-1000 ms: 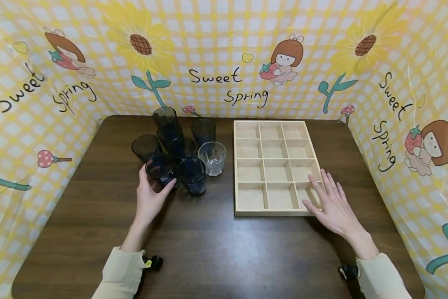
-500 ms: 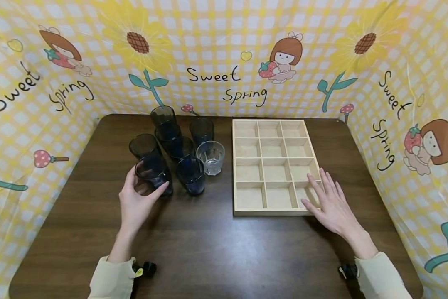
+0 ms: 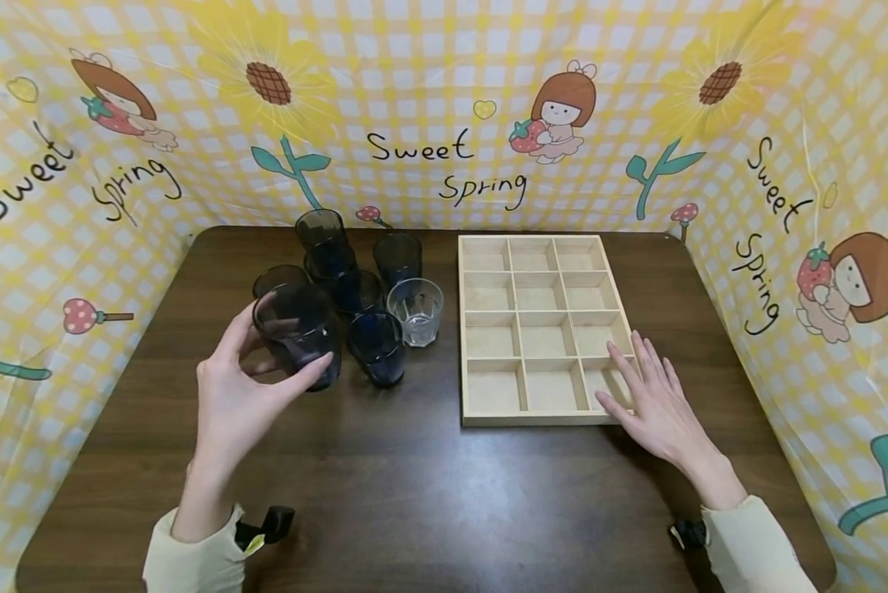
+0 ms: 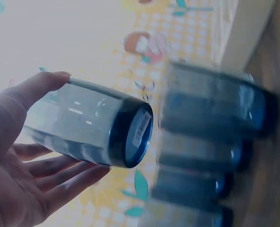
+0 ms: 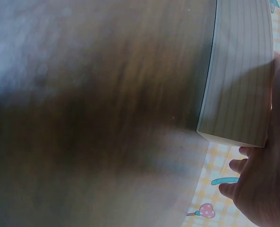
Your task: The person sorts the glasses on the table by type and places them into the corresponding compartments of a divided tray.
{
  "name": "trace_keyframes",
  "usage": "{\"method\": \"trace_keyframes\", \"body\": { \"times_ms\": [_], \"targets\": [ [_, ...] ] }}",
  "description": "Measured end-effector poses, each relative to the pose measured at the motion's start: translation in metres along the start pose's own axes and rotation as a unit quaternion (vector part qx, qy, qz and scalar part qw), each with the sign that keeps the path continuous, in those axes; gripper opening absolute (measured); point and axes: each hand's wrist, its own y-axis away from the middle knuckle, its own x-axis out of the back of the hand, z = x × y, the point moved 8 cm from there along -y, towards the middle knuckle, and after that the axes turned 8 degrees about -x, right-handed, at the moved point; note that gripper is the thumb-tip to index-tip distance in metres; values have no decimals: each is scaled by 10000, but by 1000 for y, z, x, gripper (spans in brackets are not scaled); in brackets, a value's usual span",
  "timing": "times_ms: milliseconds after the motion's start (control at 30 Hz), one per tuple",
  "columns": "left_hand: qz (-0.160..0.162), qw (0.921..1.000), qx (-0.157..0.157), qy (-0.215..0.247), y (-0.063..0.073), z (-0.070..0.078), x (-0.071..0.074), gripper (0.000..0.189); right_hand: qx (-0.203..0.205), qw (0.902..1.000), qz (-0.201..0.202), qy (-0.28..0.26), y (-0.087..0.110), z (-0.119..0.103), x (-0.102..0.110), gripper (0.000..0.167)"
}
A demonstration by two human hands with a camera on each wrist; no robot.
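Note:
My left hand [image 3: 240, 395] grips a dark tinted drinking glass [image 3: 299, 333] between thumb and fingers. The left wrist view shows this glass [image 4: 90, 120] raised off the table, its base with a white label turned toward the camera. Behind it stand several more dark glasses [image 3: 377, 350] in a cluster, with one clear glass [image 3: 418, 313] at their right side. My right hand [image 3: 659, 403] rests with spread, fairly straight fingers on the near right corner of a wooden compartment box [image 3: 536, 418]. In the right wrist view, the hand [image 5: 262, 184] lies along the box's end.
The dark brown wooden table [image 3: 414, 502] carries everything. A yellow checked cloth [image 3: 429, 82] with printed flowers and figures hangs around the back and both sides. The box's compartments hold nothing visible.
My left hand has lifted the dark glass off the table and moved left and toward me, away from the other glasses. The right hand has stayed on the box.

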Motion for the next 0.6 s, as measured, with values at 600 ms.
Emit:
{"method": "trace_keyframes", "body": {
  "times_ms": [600],
  "targets": [
    [-1369, 9864, -309, 860, -63, 28, -124, 86, -76, 9999, -76, 4, -1, 4, 0, 82]
  ]
}}
